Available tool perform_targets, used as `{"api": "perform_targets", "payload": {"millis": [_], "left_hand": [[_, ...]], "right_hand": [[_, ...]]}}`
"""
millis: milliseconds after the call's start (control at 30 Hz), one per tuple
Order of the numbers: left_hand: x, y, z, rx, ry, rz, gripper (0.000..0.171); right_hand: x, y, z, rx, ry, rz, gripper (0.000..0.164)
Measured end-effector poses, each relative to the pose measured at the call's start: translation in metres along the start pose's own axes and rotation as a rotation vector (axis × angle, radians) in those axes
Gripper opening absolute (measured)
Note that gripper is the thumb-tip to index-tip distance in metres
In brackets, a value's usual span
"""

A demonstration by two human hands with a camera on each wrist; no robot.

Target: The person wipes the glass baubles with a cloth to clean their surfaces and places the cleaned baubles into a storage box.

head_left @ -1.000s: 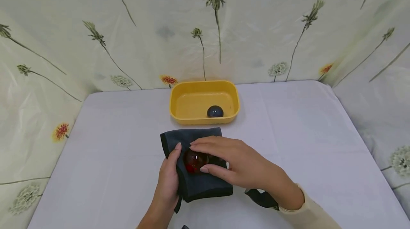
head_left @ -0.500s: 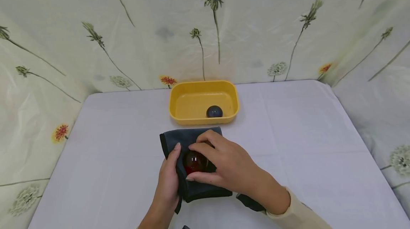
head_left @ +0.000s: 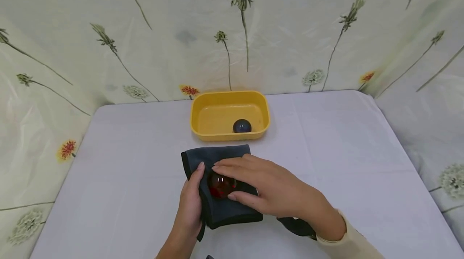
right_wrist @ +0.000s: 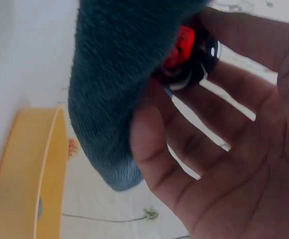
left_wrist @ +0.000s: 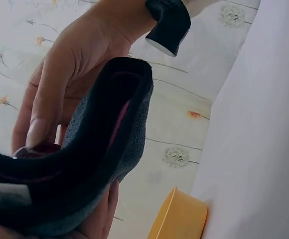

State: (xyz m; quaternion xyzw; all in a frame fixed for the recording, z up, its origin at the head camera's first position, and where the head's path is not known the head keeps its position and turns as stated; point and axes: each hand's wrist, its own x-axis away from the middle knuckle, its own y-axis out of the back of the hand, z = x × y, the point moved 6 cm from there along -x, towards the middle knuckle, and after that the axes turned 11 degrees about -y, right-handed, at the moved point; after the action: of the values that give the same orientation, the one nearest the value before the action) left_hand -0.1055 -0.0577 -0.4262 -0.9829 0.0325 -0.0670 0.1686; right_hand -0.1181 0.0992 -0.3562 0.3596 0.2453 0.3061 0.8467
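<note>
In the head view my left hand (head_left: 189, 204) grips a folded dark blue-grey cloth (head_left: 235, 214) with black edging, its thumb lying over the near fold. A clear, dark red glass ball (head_left: 219, 188) sits in the cloth. My right hand (head_left: 273, 184) holds the ball from the right, fingers over its top and thumb at its lower side. From the right wrist, the ball (right_wrist: 184, 52) shows between thumb and fingers, partly hidden by the cloth (right_wrist: 114, 89). The left wrist view shows a white label (left_wrist: 7, 195) on the cloth's inner side.
A yellow tray (head_left: 230, 135) stands just beyond the cloth, with a dark blue-grey ball (head_left: 242, 125) in its right part. White cloth covers the table (head_left: 134, 178). A flower-printed curtain (head_left: 163, 41) encloses the back and sides.
My right hand shifted its grasp round the ball, fingers bending up and reaching left, then came back right and flattened over it. The left hand and the cloth kept their place.
</note>
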Motion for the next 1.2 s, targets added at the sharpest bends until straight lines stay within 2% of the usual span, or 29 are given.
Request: {"api": "perform_targets", "payload": {"millis": [100, 200, 300, 367, 433, 533, 600, 667, 733, 833, 933, 1000, 1067, 1200], "left_hand": [[0.000, -0.001, 0.000, 0.012, 0.002, 0.006, 0.056], [0.001, -0.002, -0.001, 0.008, -0.002, 0.007, 0.057], [0.001, -0.003, -0.003, 0.008, -0.009, 0.006, 0.057], [0.001, -0.003, -0.004, 0.002, -0.019, 0.005, 0.056], [0.001, -0.002, -0.004, -0.001, -0.027, 0.001, 0.055], [0.001, -0.002, -0.004, -0.001, -0.033, 0.003, 0.054], [0.001, -0.001, -0.004, 0.009, -0.031, 0.008, 0.053], [0.001, -0.002, -0.004, 0.018, -0.028, 0.013, 0.052], [0.001, -0.002, -0.004, 0.024, -0.025, 0.012, 0.052], [0.001, -0.002, -0.004, 0.021, -0.019, 0.005, 0.053], [0.002, -0.002, -0.003, 0.013, -0.005, 0.003, 0.056], [0.002, -0.002, -0.003, 0.004, -0.004, 0.006, 0.057], [0.002, -0.002, -0.004, -0.009, -0.010, 0.004, 0.057], [0.003, 0.000, -0.005, -0.015, -0.025, -0.001, 0.054]], "right_hand": [[-0.001, 0.000, 0.003, 0.048, -0.037, -0.064, 0.054], [-0.003, -0.001, 0.006, 0.144, -0.104, -0.164, 0.053], [-0.005, -0.003, 0.010, 0.240, -0.125, -0.266, 0.056], [-0.005, -0.004, 0.012, 0.252, -0.122, -0.286, 0.062], [-0.004, -0.005, 0.011, 0.226, -0.115, -0.250, 0.067], [0.000, -0.005, 0.009, 0.162, -0.104, -0.130, 0.070], [0.002, -0.004, 0.009, 0.139, -0.088, -0.064, 0.065], [0.004, -0.002, 0.010, 0.131, -0.071, -0.035, 0.059], [0.003, -0.002, 0.011, 0.140, -0.070, -0.044, 0.055], [-0.001, -0.003, 0.012, 0.178, -0.100, -0.123, 0.055], [-0.005, -0.005, 0.011, 0.247, -0.132, -0.234, 0.061], [-0.006, -0.006, 0.010, 0.272, -0.138, -0.271, 0.067], [-0.005, -0.007, 0.009, 0.255, -0.131, -0.243, 0.074], [-0.001, -0.006, 0.010, 0.168, -0.072, -0.097, 0.071]]}}
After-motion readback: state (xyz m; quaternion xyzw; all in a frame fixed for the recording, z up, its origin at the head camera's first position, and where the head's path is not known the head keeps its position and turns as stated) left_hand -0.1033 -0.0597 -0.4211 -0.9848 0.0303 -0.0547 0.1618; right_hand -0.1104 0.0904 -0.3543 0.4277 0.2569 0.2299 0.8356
